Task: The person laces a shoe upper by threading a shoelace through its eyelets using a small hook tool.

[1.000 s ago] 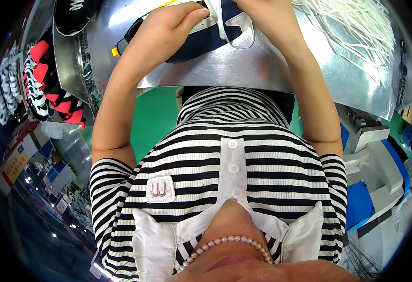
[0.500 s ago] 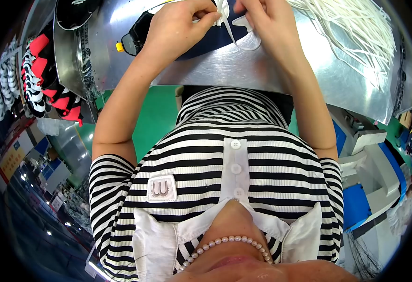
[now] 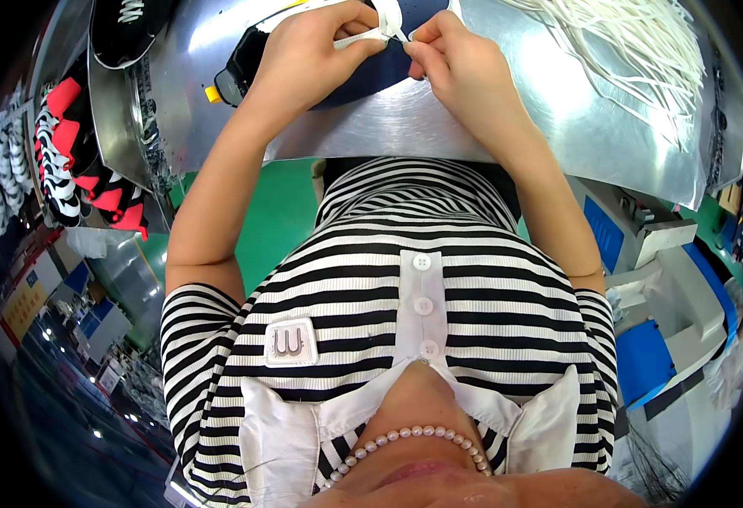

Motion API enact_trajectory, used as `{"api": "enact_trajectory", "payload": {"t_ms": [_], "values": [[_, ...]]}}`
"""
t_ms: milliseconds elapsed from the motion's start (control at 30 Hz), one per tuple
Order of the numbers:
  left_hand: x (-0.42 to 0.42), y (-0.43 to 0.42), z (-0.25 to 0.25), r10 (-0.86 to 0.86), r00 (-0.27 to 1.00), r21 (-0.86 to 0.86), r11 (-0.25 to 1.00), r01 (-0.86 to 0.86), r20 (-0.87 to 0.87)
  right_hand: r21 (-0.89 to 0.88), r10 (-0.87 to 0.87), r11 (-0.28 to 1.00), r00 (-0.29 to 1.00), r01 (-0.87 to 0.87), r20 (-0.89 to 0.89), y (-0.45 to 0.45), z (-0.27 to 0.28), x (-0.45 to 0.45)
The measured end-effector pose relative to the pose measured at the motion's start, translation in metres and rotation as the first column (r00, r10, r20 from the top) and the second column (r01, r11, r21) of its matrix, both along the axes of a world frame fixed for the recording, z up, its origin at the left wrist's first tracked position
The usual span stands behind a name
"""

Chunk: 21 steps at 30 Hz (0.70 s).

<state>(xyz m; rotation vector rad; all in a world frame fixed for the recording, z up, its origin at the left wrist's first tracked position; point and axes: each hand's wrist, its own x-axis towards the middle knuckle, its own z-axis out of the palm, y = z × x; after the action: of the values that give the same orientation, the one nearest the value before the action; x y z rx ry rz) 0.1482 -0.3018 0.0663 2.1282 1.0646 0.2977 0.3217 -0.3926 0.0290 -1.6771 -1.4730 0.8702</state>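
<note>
My left hand (image 3: 308,55) is closed, its thumb and forefinger pinched at a white piece (image 3: 388,19) near the top edge. That piece looks like part of a shoe with a white shoelace; most of it is cut off by the frame. Close beside it, my right hand (image 3: 464,68) pinches the lace, fingertips almost meeting those of the left. Under both hands lies a dark navy surface (image 3: 363,85). Beside my left wrist is a black object with a yellow tip (image 3: 213,94), partly covered by the forearm.
A heap of white shoelaces (image 3: 642,59) lies on the right of the metal table (image 3: 422,127). At the upper left stands a black shoe (image 3: 130,38) with white lacing. Red, black and white pieces (image 3: 66,140) hang or stack further left. A grey and blue machine (image 3: 659,296) stands at the right.
My right hand has moved left and slightly down, closing in on my left hand. The lace loop that hung between the hands no longer shows. The left hand has barely shifted.
</note>
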Motion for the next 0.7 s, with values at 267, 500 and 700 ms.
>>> {"api": "enact_trajectory", "payload": {"t_ms": [267,500,700], "values": [[-0.001,-0.017,-0.007,-0.070,0.997,0.206,0.976,0.074,-0.030,-0.208,0.127,0.977,0.895,-0.039,0.429,0.021,-0.003,-0.035],[-0.032,-0.024,-0.001,-0.188,0.977,0.614,0.762,0.208,-0.098,0.018,0.079,0.996,0.986,-0.082,0.146,-0.043,0.045,0.018],[-0.039,-0.032,0.003,-0.344,0.939,0.730,0.635,0.254,-0.028,-0.006,-0.170,0.984,0.917,0.180,-0.361,0.002,0.038,0.066]]}}
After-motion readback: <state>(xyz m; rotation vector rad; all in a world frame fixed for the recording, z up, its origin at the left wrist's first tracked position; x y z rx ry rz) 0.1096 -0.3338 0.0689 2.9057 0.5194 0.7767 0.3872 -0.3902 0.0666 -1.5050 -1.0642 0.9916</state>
